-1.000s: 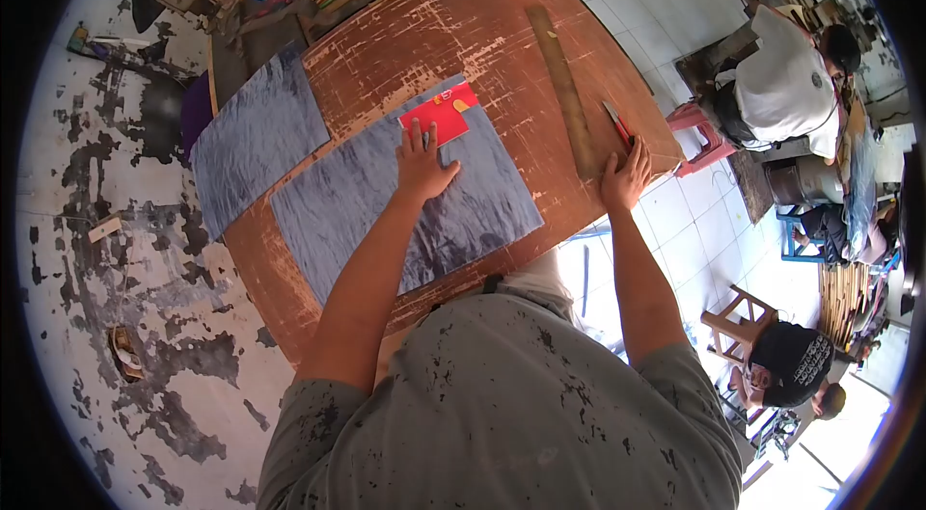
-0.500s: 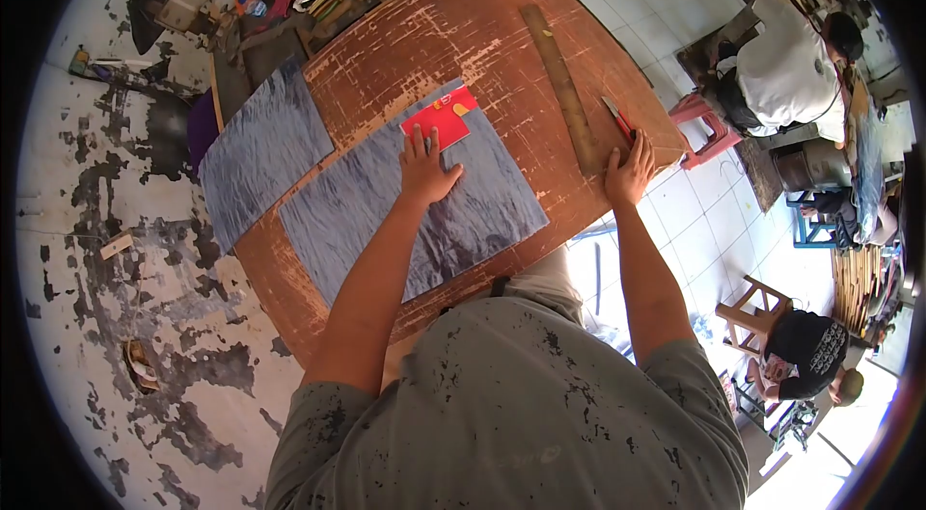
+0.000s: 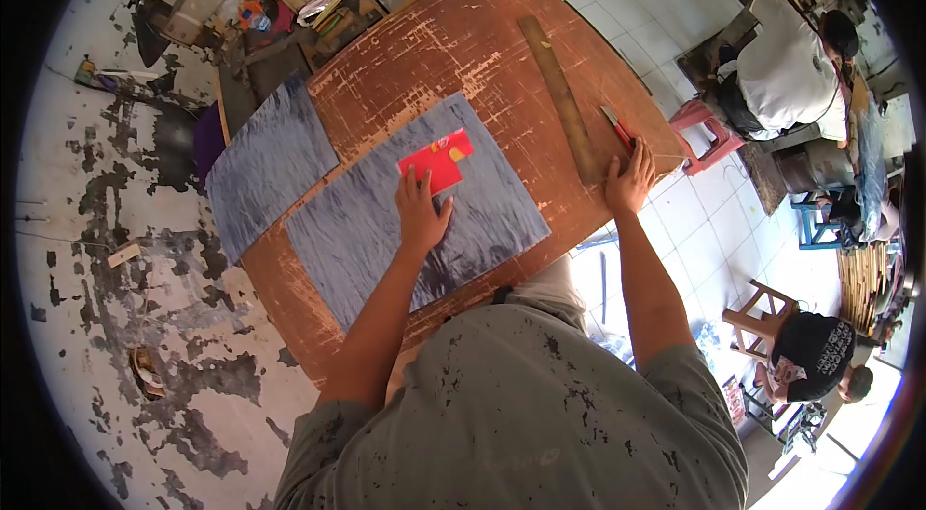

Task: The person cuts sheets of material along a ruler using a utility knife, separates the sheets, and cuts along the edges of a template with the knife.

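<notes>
While flat on the grey sheet [image 3: 357,235], the red card [image 3: 445,163] partly under the spread fingers [image 3: 412,184] of the left hand [image 3: 420,221]

Light: bright, strongest from lower right, where glare bleached the floor tiles [image 3: 690,235] | Counter [image 3: 453,38]: evenly lit, shadows soft | Lens: fisheye bowed its edges, black vignette ringed the view, rainbow flare tinted the right rim | Detail: red card's [image 3: 439,165] print was unreadable
</notes>
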A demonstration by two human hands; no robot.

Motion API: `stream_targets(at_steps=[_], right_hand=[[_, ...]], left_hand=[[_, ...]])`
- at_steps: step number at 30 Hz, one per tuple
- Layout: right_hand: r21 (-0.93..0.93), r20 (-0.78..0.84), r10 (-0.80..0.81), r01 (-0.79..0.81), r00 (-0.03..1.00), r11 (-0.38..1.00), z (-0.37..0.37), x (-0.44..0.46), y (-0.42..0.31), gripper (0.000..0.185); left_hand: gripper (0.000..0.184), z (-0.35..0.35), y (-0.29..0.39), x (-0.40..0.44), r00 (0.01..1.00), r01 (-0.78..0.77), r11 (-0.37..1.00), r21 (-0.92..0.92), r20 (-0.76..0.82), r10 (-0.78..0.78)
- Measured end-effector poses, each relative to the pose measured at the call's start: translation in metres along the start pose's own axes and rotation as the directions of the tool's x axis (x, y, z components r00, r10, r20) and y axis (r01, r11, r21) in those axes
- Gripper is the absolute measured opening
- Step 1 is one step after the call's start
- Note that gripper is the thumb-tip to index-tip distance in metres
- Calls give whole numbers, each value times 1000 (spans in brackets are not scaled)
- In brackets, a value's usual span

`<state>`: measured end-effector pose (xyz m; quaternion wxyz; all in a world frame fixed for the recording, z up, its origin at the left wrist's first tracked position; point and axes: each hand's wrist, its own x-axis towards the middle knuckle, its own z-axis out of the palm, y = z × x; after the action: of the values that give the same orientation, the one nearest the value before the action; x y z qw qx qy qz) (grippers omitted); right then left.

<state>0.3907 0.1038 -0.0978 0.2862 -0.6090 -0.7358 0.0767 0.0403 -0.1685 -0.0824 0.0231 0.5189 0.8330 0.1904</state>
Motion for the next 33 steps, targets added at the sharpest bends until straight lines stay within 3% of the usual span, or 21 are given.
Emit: stream_targets(at_steps=[6,11,13,14,15,16,17,19,25,33], right_hand=[[1,10,-1,1,1000,1000,1,0,1,72],[-6,-6,-7,7,1000,1000,6,0,5,71],[8,-4,-19,19,1000,1000,5,0,5,71],[26,-9,-28,28,1000,999,4,-1,5,72],[22,1,-25,25,1000,999,4,-2,6,72],[23,3,-28,28,1000,999,4,-1,6,73],[24,3,-31,31,1000,999,4,0,7,73],[25,7,-32,32,999,999,5,0,8,74],[61,28,-26,24,999,998,5,1,13,76],[124,101,-10,-2,995,992,0,-2,21,78]], left_hand=[[69,-28,-13,-78,971,230,972,-57,-47,-233],[66,-38,-11,-105,936,299,952,-67,-172,-307],[70,-48,12,-93,982,96,986,-138,-147,-117],[70,-49,27,-87,983,103,985,-139,-138,-122],[73,-45,46,-79,998,7,976,-216,-66,-22],[77,-40,63,-71,996,-84,951,-299,-5,86],[77,-34,81,-65,996,-81,951,-300,2,86],[84,-18,113,-54,953,-257,909,-328,73,295],[85,11,154,-42,959,-192,976,-106,190,209],[60,11,164,-52,948,-218,967,-132,208,242]])
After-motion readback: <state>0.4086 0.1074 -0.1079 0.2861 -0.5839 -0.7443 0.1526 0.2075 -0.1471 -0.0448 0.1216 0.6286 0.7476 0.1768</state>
